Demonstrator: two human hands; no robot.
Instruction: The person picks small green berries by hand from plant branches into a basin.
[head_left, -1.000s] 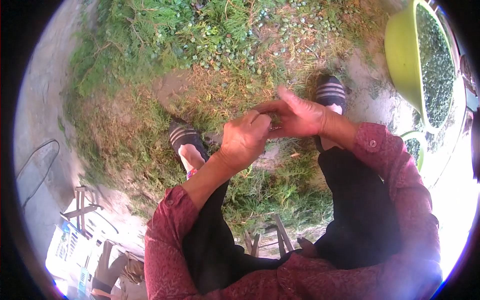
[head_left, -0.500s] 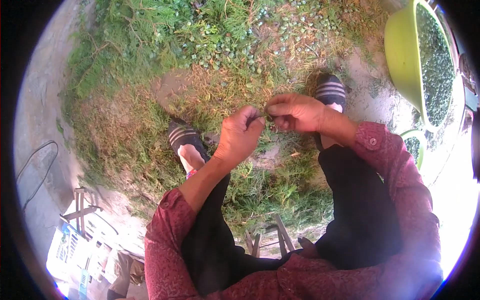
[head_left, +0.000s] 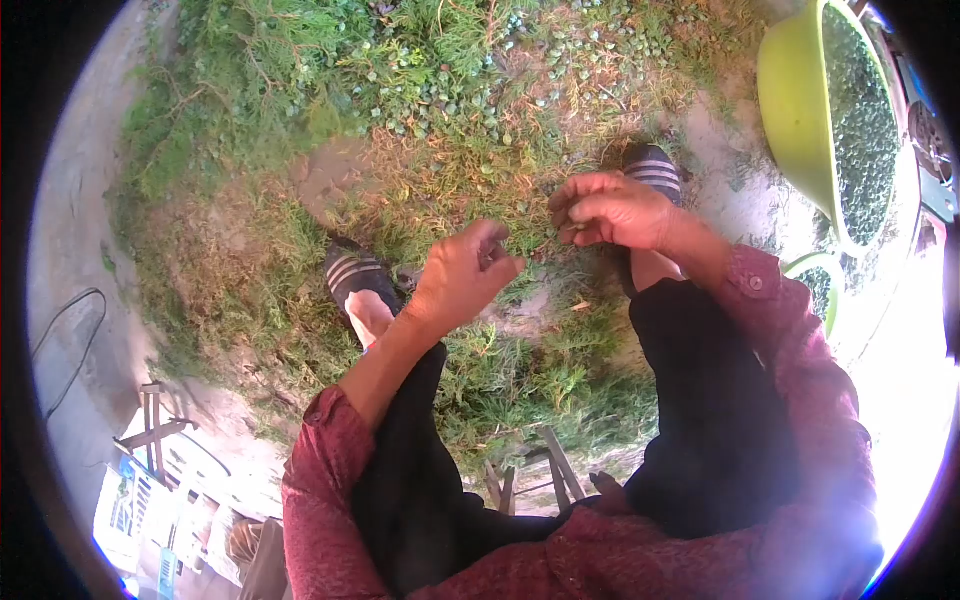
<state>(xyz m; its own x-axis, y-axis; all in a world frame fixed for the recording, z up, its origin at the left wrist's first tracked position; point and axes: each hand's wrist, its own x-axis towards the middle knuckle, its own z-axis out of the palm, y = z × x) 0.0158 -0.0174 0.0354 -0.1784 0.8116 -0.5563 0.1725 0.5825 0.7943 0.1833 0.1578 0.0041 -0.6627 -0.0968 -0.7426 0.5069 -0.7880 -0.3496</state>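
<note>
My left hand (head_left: 462,272) is over the cut greenery between my feet. Its thumb and forefinger stand apart, and I see nothing between them. To its right, my right hand (head_left: 618,212) hangs near the right shoe (head_left: 655,168) with its fingers curled in. Whatever those fingers hold, if anything, is too small or hidden to make out. Below and beyond both hands lie scattered green conifer sprigs (head_left: 570,375) and dry brownish bits. Small bluish-green cones (head_left: 440,110) are strewn among the branches (head_left: 270,60) farther off.
A large lime-green basin (head_left: 795,100) full of small green pieces stands at the right, with a smaller green-rimmed container (head_left: 812,265) below it. A dark cable (head_left: 85,330) lies at the left. Wooden legs (head_left: 560,465) show between my thighs, and a white crate-like object (head_left: 130,505) sits lower left.
My hands were together, fingertips nearly touching in a pinch. They have parted: the right moved right, and the left loosened its thumb and finger. The view shifted slightly.
</note>
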